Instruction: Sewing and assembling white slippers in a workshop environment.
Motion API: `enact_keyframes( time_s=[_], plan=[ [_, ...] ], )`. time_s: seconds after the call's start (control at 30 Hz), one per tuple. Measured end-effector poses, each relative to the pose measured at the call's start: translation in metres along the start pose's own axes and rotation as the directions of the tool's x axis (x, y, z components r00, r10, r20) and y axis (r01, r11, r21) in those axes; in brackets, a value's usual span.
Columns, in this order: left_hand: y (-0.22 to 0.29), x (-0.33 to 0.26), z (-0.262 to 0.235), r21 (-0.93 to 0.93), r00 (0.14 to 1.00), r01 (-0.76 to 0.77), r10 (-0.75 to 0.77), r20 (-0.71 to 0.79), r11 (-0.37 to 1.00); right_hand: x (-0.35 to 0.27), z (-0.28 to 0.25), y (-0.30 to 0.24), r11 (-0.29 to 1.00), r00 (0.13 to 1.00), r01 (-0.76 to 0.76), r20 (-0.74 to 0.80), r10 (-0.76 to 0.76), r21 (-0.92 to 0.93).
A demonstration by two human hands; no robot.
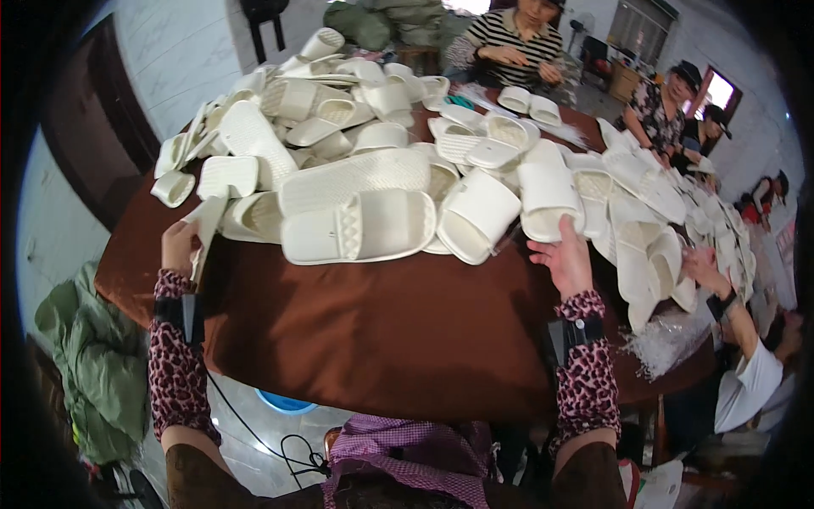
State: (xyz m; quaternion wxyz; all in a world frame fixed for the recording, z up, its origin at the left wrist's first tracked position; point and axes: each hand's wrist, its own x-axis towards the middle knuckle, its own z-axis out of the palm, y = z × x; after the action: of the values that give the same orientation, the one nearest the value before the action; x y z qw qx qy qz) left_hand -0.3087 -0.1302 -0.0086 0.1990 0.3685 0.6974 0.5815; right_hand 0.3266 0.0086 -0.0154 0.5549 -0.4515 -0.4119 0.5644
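Note:
A big heap of white slippers (356, 174) covers the far half of the brown-covered table (381, 331). At the heap's left edge my left hand (178, 248) is closed on a white slipper (207, 227), held upright and seen nearly edge-on. My right hand (566, 261) is on the right side, fingers spread and palm partly up. One of its fingertips touches the open end of another white slipper (547, 191) lying on the pile. Between my hands a white slipper (360, 227) lies sideways at the heap's near edge.
At the right a co-worker's hand (705, 270) reaches into the slippers beside clear plastic bags (670, 343). A person in a striped top (513, 47) sits across the table; others work farther right. Green sacks (89, 356) stand at the left, a blue basin (287, 402) below.

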Motion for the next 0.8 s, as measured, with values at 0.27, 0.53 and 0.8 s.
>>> enact_keyframes(
  time_s=[0.27,0.53,0.8],
  plan=[
    [0.08,-0.048,0.031,-0.423,0.983,-0.179,0.183,-0.033,0.888,0.006,-0.007,0.007,0.998,0.997,-0.067,0.044,0.067,-0.002],
    [0.101,-0.048,0.081,-0.494,0.951,-0.29,0.302,-0.057,0.819,0.003,-0.003,0.004,0.992,0.996,-0.013,0.092,0.002,0.125],
    [0.033,-0.015,0.134,-0.009,0.957,-0.217,0.215,0.194,0.976,-0.011,0.013,-0.025,0.986,0.988,0.149,-0.05,-0.146,0.077]
  ],
)
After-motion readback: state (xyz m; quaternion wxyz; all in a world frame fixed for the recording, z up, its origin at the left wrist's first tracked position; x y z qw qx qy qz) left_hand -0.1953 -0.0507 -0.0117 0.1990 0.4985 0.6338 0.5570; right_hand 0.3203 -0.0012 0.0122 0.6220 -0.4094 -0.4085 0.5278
